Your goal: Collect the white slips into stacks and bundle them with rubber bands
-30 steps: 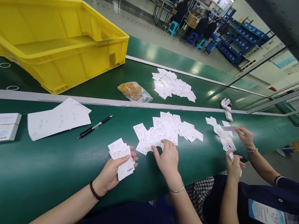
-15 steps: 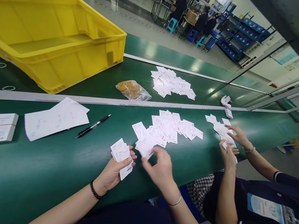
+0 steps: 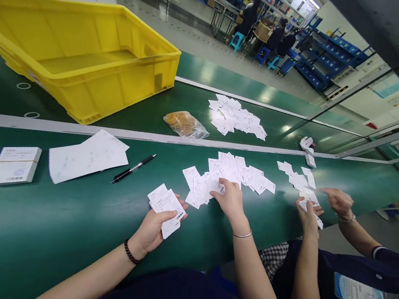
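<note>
Left hand point(image 3: 153, 227) clamped on fanned stack point(image 3: 166, 206), thumb on top; right hand point(image 3: 230, 199) apart from it, fingertips pressing near edge of slip pile point(image 3: 229, 176); pile lies right of and beyond stack, long axis across belt point(image 3: 62, 229); right hand nearer; pen point(image 3: 133, 168) left; co-worker's hands point(image 3: 325, 207) farther right.

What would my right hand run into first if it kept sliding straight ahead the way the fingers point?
Your right hand already rests on the near pile of white slips; straight on it would push further into that pile, probably well before the silver divider strip.
</note>
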`<state>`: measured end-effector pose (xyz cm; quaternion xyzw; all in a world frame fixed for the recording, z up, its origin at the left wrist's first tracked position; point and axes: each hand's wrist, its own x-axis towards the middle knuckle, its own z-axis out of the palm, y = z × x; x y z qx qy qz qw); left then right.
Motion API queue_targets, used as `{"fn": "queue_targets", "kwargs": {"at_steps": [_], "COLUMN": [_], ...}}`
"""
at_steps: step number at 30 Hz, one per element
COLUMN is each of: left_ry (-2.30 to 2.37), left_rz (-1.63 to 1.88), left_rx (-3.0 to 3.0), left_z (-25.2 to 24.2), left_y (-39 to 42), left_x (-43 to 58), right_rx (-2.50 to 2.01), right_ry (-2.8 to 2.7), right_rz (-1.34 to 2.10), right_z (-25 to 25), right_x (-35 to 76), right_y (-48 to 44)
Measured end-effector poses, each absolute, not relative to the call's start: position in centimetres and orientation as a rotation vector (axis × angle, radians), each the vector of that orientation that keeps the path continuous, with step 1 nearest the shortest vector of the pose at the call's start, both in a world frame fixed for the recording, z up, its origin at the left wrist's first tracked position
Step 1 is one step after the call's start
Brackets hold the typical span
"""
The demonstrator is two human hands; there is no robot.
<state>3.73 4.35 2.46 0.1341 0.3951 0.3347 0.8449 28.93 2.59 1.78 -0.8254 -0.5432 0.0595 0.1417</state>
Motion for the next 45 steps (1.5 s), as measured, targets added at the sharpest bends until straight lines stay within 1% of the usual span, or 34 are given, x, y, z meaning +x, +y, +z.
{"fn": "queue_targets", "kwargs": {"at_steps": [2, 4, 8, 11, 13, 14, 17, 18, 20, 23, 26, 29, 33, 35, 37, 39, 41, 43, 45], "left_ry": [0.827, 0.825, 0.809, 0.766, 0.769, 0.773, 0.792, 0.801, 0.828, 0.846, 0.849, 0.848, 0.818, 0.787, 0.778, 0.776, 0.773, 0.776, 0.791], "left_rz": [0.714, 0.718, 0.705, 0.704, 0.727, 0.744, 0.779, 0.783, 0.782, 0.768, 0.772, 0.779, 0.767, 0.759, 0.76, 0.793, 0.834, 0.846, 0.839], "left_rx": [0.282, 0.294, 0.333, 0.326, 0.3, 0.28, 0.216, 0.204, 0.203, 0.214, 0.217, 0.225, 0.244, 0.247, 0.236, 0.207, 0.174, 0.168, 0.183], "left_z": [2.3, 2.1, 1.7, 1.3, 1.2, 1.1, 1.2, 1.3, 1.6, 2.0, 2.1, 1.9, 1.7, 1.6, 1.6, 1.6, 1.7, 1.9, 2.0], "left_y": [4.4, 4.5, 4.3, 4.1, 4.1, 4.2, 4.6, 4.7, 4.8, 4.8, 4.8, 4.9, 4.6, 4.5, 4.4, 4.6, 4.8, 5.0, 5.1], "left_x": [3.7, 3.5, 3.6, 3.8, 3.9, 3.9, 3.8, 3.8, 3.7, 3.7, 3.6, 3.6, 3.6, 3.8, 3.9, 3.9, 3.9, 3.8, 3.7], "right_rx": [-2.357, -2.258, -1.818, -1.544, -1.515, -1.553, -1.788, -1.873, -2.024, -2.163, -2.16, -2.032, -1.722, -1.637, -1.639, -1.745, -1.956, -2.182, -2.33], "right_ry": [-1.472, -1.314, -0.993, -0.991, -1.157, -1.261, -1.515, -1.576, -1.679, -1.755, -1.657, -1.372, -1.021, -1.022, -1.184, -1.409, -1.552, -1.593, -1.637], "right_rz": [0.197, 0.302, 0.737, 1.0, 0.994, 0.909, 0.506, 0.421, 0.387, 0.422, 0.466, 0.718, 1.019, 1.151, 1.225, 1.119, 0.824, 0.479, 0.217], "right_z": [1.8, 2.0, 2.1, 1.8, 1.8, 1.9, 2.4, 2.6, 2.9, 3.0, 2.8, 2.8, 2.6, 2.4, 2.4, 2.8, 3.4, 3.8, 3.6], "right_x": [28.8, 28.3, 24.5, 20.1, 18.6, 18.6, 21.6, 23.0, 25.6, 27.5, 28.0, 28.0, 24.9, 21.9, 19.4, 18.3, 18.9, 20.5, 21.9], "right_y": [2.5, 2.4, 1.5, 0.6, 0.7, 0.9, 2.3, 2.9, 3.8, 4.4, 4.3, 3.8, 2.5, 1.6, 1.2, 1.7, 3.2, 5.3, 7.3]}}
